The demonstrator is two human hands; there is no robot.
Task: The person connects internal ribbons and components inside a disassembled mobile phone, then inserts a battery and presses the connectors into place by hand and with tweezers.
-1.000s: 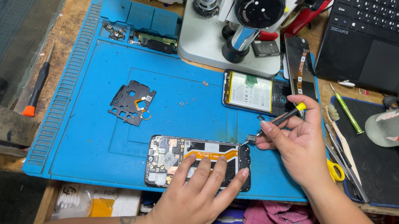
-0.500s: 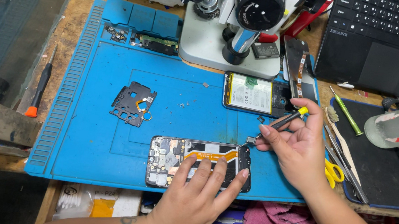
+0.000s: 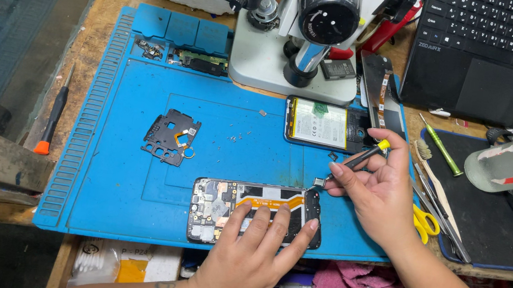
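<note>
Left hand (image 3: 250,257): lying flat, grip released, fingertips pinning the phone (image 3: 247,213) at 6 o'clock on the mat (image 3: 120,165).

Right hand (image 3: 380,188): grip clenching the tweezers (image 3: 350,164), whose tips are pinching a small part (image 3: 318,182) just above the phone's right end. Risk: part slipping and dropping among the loose screws (image 3: 237,138); tips scraping the orange flex (image 3: 269,199).

Plate (image 3: 171,135): lying at 10 o'clock.

Battery frame (image 3: 319,124): lying at 1 o'clock.

Microscope (image 3: 304,44): standing at 12 o'clock, edge of surface (image 3: 95,28).
</note>
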